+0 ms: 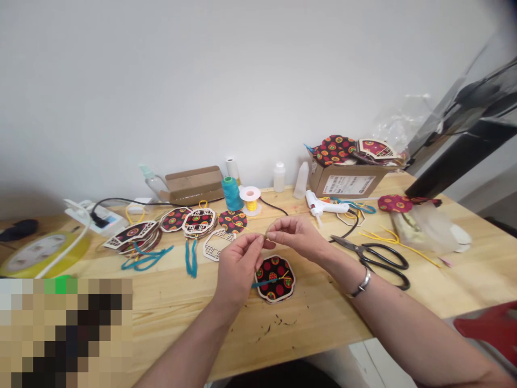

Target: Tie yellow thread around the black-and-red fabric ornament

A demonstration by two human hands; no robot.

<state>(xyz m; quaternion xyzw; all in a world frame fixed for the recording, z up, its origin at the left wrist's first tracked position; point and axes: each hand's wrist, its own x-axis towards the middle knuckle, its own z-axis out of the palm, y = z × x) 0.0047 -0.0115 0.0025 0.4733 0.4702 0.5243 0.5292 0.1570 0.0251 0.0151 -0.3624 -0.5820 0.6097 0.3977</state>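
My left hand (241, 264) and my right hand (297, 234) meet above the table, fingertips pinched close together. Between them is a small yellowish bit of what looks like thin yellow cord (265, 237), mostly covered by the fingers. A yellow strand also shows just left of my left fingers. Below the hands lies a patterned fabric piece (274, 276) in a pale scalloped wooden frame, with a blue cord and a yellow cord across it. Left of my left hand are a bare openwork wooden frame (212, 245) and a round patterned fabric piece (233, 221).
Behind stand a blue thread cone (232, 194) and a yellow cord spool (251, 205). Stacked framed ornaments (198, 221) lie left. To the right are a white glue gun (325, 206), black-handled scissors (375, 256) and a filled cardboard box (343, 180). A tape roll (44, 253) sits far left.
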